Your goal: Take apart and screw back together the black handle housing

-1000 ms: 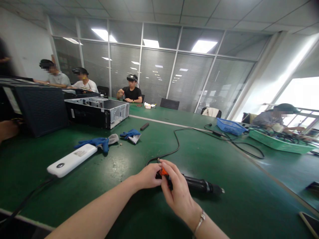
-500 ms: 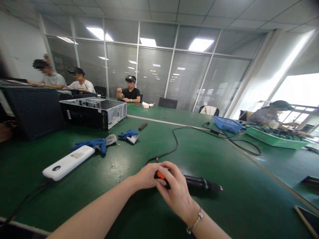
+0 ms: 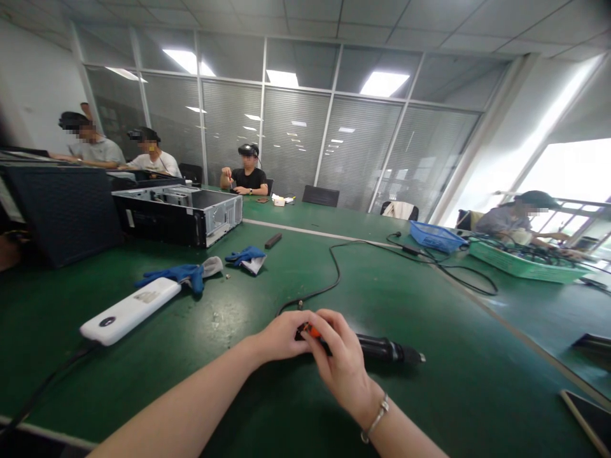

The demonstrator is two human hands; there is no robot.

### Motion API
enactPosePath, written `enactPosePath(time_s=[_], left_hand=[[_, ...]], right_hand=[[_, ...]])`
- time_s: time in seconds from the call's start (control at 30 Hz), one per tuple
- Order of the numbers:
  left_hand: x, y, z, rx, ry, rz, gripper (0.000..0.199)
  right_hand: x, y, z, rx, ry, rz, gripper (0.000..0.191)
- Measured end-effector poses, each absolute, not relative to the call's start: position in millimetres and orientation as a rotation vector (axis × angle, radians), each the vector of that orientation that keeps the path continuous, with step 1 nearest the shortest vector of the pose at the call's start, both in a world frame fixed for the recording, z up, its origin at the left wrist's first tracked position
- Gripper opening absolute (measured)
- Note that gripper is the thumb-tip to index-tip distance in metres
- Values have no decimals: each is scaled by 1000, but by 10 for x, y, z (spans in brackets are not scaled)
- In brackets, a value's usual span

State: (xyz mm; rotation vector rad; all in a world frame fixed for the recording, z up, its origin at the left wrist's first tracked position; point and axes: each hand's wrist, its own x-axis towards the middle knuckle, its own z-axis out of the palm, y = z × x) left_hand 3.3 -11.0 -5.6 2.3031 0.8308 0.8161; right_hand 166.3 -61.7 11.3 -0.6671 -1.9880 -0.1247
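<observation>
My left hand (image 3: 282,337) and my right hand (image 3: 337,348) meet around a small black and orange object (image 3: 314,331), fingers closed on it. Most of that object is hidden by the fingers. Just behind and to the right of my right hand, a black cylindrical tool (image 3: 389,350) lies on the green table, its metal tip pointing right. A black cable (image 3: 338,270) runs from behind my hands toward the back right. Between my hands and that cable's near part sits a tiny metallic piece (image 3: 300,305), too small to make out.
A white power strip (image 3: 131,312) and blue gloves (image 3: 188,277) lie at left, near an open computer case (image 3: 179,216). A dark panel (image 3: 62,210) stands far left. A blue basket (image 3: 436,238), a green basket (image 3: 527,262) and a phone (image 3: 589,413) are at right. Several people sit around.
My right hand has shifted slightly right, and its fingers have changed position on the black and orange object. My left hand stays nearly in place. The view has moved slightly.
</observation>
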Motion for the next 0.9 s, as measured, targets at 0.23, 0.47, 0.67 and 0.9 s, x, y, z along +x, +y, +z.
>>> enactPosePath(time_s=[0.23, 0.47, 0.67, 0.9], left_hand=[[32, -108, -49, 2310, 861, 764, 31], [35, -109, -57, 2322, 847, 800, 32], [33, -96, -79, 2319, 833, 792, 35], [37, -108, -70, 2313, 830, 824, 34]], right_hand=[[1652, -644, 123, -630, -2036, -127, 56], [1665, -635, 112, -624, -2014, -123, 55], [1674, -642, 122, -665, -2009, -196, 53], [1693, -644, 135, -616, -2012, -206, 56]])
